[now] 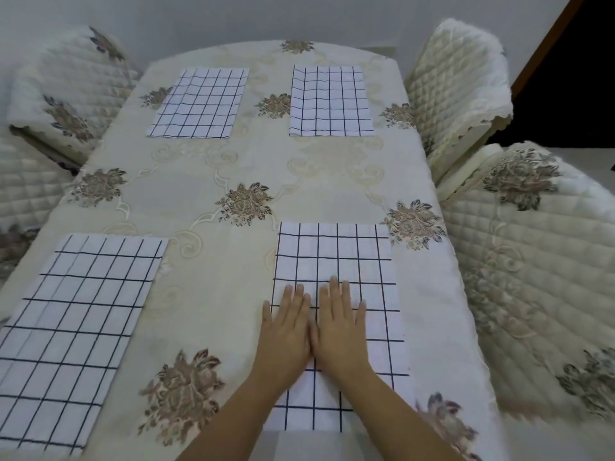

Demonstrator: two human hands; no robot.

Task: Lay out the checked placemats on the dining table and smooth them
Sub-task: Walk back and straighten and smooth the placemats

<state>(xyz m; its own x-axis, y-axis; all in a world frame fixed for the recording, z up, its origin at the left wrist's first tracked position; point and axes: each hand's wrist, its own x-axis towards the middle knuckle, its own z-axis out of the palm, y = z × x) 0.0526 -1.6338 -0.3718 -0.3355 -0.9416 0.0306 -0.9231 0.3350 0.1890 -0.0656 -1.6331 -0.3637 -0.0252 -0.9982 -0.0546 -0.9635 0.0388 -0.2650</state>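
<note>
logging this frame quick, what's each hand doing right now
Left hand: open, flat on the near-right white cloth placemat with dark checks.
Right hand: open, flat on the same placemat.

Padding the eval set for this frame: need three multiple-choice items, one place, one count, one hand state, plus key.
1. Where do the left hand and right hand rest? A) a chair cover B) the near-right placemat C) a plate
2. How many checked placemats lie on the floral tablecloth? A) three B) four C) six
3. How do the hands lie? A) flat, fingers straight B) pinching a corner C) raised in the air
Key: 1 B, both hands lie on it. 2 B, near-left placemat, far-left placemat, far-right placemat, plus the pressed one. 3 A, both lie flat, side by side.
</note>
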